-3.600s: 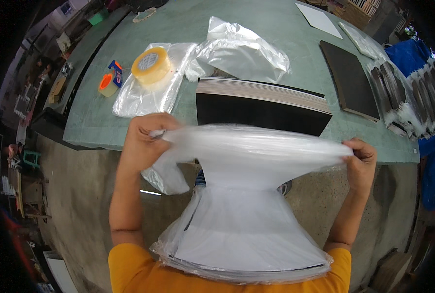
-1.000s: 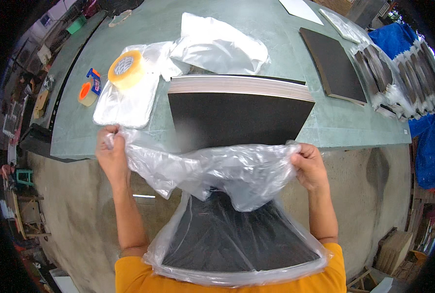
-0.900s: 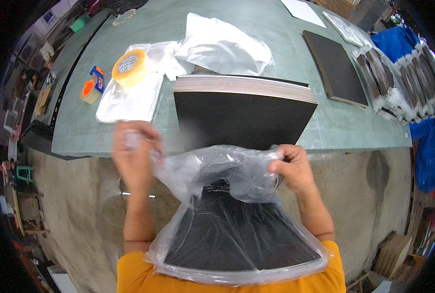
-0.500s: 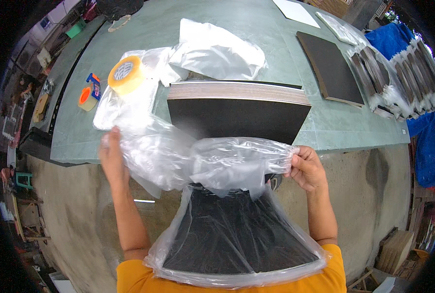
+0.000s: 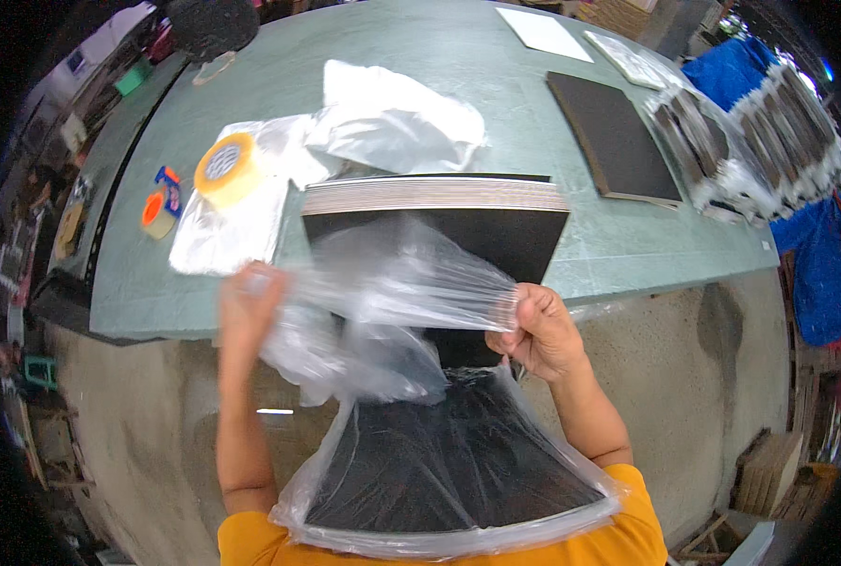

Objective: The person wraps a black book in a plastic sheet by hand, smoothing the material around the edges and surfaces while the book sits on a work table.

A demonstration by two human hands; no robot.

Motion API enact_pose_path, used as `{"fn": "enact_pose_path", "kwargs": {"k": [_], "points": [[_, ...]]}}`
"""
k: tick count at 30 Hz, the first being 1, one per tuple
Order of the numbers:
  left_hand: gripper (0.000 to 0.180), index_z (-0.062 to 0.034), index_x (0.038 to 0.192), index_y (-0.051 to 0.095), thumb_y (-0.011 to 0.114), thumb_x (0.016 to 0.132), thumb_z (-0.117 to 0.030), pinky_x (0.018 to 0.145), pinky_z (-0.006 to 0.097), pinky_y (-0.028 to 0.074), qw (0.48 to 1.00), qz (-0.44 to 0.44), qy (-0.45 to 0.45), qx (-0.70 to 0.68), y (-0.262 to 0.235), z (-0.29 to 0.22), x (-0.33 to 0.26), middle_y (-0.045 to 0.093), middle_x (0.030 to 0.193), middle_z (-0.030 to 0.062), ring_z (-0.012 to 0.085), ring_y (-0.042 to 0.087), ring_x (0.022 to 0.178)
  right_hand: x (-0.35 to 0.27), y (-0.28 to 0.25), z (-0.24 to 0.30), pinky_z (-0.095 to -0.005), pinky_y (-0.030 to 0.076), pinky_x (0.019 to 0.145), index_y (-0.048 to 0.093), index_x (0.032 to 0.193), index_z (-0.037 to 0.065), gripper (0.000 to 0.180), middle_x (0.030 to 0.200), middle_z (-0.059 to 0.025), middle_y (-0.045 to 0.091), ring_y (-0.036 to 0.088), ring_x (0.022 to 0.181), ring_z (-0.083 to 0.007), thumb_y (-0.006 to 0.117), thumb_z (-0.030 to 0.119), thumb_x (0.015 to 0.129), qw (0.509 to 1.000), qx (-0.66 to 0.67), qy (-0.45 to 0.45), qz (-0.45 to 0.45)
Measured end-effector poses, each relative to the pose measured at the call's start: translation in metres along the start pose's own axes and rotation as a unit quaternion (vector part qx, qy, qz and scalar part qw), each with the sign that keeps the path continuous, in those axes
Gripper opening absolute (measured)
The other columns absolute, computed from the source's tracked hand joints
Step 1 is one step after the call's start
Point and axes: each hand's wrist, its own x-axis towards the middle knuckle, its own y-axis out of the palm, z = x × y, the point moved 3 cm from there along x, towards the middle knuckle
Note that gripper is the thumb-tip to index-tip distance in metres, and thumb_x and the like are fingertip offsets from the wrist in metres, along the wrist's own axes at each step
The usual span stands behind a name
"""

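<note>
Clear plastic bag film (image 5: 397,274) is stretched between my hands, bunched and partly blurred. My right hand (image 5: 543,330) pinches its gathered right end. At its other end my left hand (image 5: 250,297) is smeared by motion, fingers curled at the film. Below, a black flat panel (image 5: 449,462) in clear plastic leans against my chest. Whether the stretched film belongs to that wrapping I cannot tell for sure. Just beyond, a stack of black boards with pale edges (image 5: 434,196) stands on the table, partly hidden by the film.
On the green table (image 5: 618,250) lie a big tape roll (image 5: 224,170), a smaller tape roll with a blue-orange dispenser (image 5: 161,203), plastic sheets (image 5: 397,118), a white sheet (image 5: 545,34), a black board (image 5: 614,137) and wrapped dark bundles (image 5: 786,132). The table's near edge is just past my hands.
My left hand has moved right and slightly down, and my right hand left. The film between them has lifted and shifted in front of the black stack. My view has turned slightly.
</note>
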Motion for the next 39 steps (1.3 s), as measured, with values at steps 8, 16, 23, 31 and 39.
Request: {"fn": "enact_pose_path", "kwargs": {"k": [8,16,23,31,39], "points": [[0.019,-0.0040,0.087,0.054,0.060,0.077,-0.018,0.063,0.029,0.043,0.915,0.294,0.239,-0.140,0.082,-0.101,-0.067,0.057,0.072,0.0052,0.0142,0.055,0.071,0.005,0.048,0.024,-0.0271,0.037,0.078,0.061,0.080,-0.001,0.017,0.098,-0.0071,0.051,0.048,0.090,-0.0159,0.068,0.010,0.069,0.867,-0.417,-0.272,0.028],[0.024,-0.0038,0.076,0.052,0.053,0.084,-0.027,0.052,0.023,0.038,0.917,0.313,0.096,-0.230,0.073,-0.097,-0.045,0.052,0.064,0.0021,0.0072,0.046,0.057,0.006,0.010,0.017,-0.0290,0.044,0.070,0.054,0.081,0.004,0.017,0.074,-0.0051,0.054,0.054,0.074,-0.0155,0.064,0.015,0.073,0.995,-0.043,0.010,0.093],[0.023,-0.0036,0.077,0.055,0.056,0.082,-0.027,0.056,0.026,0.042,0.796,0.447,0.011,-0.407,0.049,-0.118,-0.026,0.056,0.066,0.0038,0.0109,0.052,0.059,-0.014,0.052,-0.019,-0.0285,0.042,0.080,0.054,0.106,0.004,0.032,0.094,-0.0073,0.058,0.053,0.087,-0.0153,0.051,0.027,0.085,0.825,-0.364,0.139,0.409],[0.027,0.0046,0.090,0.056,0.059,0.074,-0.016,0.064,0.034,0.046,0.699,0.597,0.182,-0.349,0.020,-0.104,-0.032,0.061,0.080,0.0147,0.0235,0.060,0.072,-0.019,0.014,0.013,-0.0386,0.042,0.083,0.054,0.106,0.001,0.050,0.102,-0.0181,0.056,0.054,0.094,-0.0284,0.055,0.041,0.077,0.719,-0.372,0.298,0.505],[0.015,-0.0035,0.072,0.057,0.057,0.070,-0.018,0.052,0.042,0.046,0.736,0.500,0.288,0.354,0.075,0.000,-0.084,0.057,0.059,0.0122,0.0314,0.058,0.059,-0.026,0.006,0.020,-0.0385,0.047,0.066,0.060,0.079,0.005,0.019,0.077,-0.0136,0.061,0.059,0.073,-0.0307,0.062,0.013,0.062,0.432,-0.863,0.175,0.197]]}}
